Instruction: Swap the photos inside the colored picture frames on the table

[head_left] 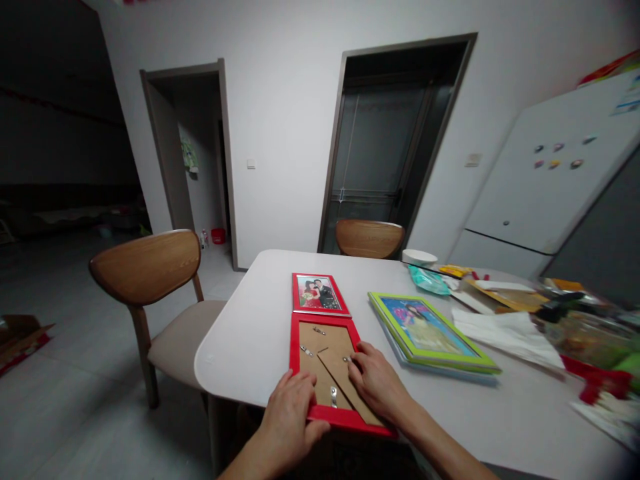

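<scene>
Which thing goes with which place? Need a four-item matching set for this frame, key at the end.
Things:
1. Left hand
2. Green frame
3. Right hand
4. Picture-up red frame

Places:
A. Fingers at a metal clip
B. Just beyond the overturned red frame
C. At that overturned frame's near-left corner
D. Right of both hands

Pairs: 1-C, 2-D, 3-A, 4-B

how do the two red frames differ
The nearer red frame lies face down, showing brown backing; the farther red frame lies face up, showing a photo. The left hand and right hand touch the nearer red frame; neither touches the farther red frame. Both have red borders.
</scene>
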Demonstrator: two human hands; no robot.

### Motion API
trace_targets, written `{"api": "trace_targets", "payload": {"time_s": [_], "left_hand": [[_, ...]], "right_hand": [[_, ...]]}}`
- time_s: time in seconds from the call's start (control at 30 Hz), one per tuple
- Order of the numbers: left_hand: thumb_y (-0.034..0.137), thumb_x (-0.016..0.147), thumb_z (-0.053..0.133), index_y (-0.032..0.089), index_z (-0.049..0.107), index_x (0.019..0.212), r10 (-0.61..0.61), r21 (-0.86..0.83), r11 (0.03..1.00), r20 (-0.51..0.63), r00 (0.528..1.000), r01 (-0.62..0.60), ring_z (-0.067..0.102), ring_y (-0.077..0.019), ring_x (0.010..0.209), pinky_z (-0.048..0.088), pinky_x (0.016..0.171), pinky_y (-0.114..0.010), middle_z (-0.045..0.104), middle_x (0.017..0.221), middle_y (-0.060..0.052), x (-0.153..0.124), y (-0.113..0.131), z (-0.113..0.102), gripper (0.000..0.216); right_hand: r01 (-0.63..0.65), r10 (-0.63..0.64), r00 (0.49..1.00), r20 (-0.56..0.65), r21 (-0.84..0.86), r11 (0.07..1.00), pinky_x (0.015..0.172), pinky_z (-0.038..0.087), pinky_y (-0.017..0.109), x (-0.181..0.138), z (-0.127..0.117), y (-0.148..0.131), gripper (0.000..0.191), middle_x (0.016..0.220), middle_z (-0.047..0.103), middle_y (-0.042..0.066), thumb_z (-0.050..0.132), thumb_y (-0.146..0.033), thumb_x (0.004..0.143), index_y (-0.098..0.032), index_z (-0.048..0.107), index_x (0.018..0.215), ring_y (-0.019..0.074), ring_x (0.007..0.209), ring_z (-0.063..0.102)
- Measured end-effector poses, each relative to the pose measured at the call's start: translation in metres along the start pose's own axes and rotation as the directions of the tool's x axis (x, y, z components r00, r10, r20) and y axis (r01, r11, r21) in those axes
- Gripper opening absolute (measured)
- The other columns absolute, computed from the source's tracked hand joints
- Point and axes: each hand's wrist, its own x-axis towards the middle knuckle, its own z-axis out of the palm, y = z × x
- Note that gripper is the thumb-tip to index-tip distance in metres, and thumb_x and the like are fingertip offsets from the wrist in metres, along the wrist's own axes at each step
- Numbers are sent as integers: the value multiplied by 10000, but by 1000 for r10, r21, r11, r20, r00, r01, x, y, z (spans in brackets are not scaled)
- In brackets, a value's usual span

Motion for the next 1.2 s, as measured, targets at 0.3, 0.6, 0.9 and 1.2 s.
{"api": "trace_targets", "payload": {"time_s": [0.3,0.6,0.9,1.2], "left_hand": [[244,614,670,124,476,1064,43,-15,999,-10,999,-43,451,-255,1087,283,974,-468,527,1148,-137,-1,-6,6,505],[243,624,656,104,454,1105,39,-6,999,36,999,-39,451,-278,1087,296,961,-490,520,1151,-162,1,-1,-1,540],[214,600,693,82,498,1028,36,-1,999,14,999,-36,447,-283,1091,286,973,-478,523,1141,-177,-2,0,0,489],[229,624,677,54,429,1123,27,28,999,69,997,-29,416,-288,1118,272,976,-482,499,1160,-201,-6,0,2,584]], "right_hand": [[164,-167,986,30,66,984,856,325,325,15,10,-33,329,1107,526,99,347,-260,806,-198,569,1040,202,1010,454],[245,-257,961,100,120,962,826,320,276,32,24,-49,303,977,559,45,403,-140,735,-229,619,927,171,965,455],[113,-130,988,84,178,977,760,353,241,47,26,-37,279,944,610,57,411,-239,758,-198,611,947,161,890,523],[-205,204,979,21,133,970,567,330,246,87,39,-14,208,738,642,85,481,-327,715,-169,616,708,183,687,563]]}}
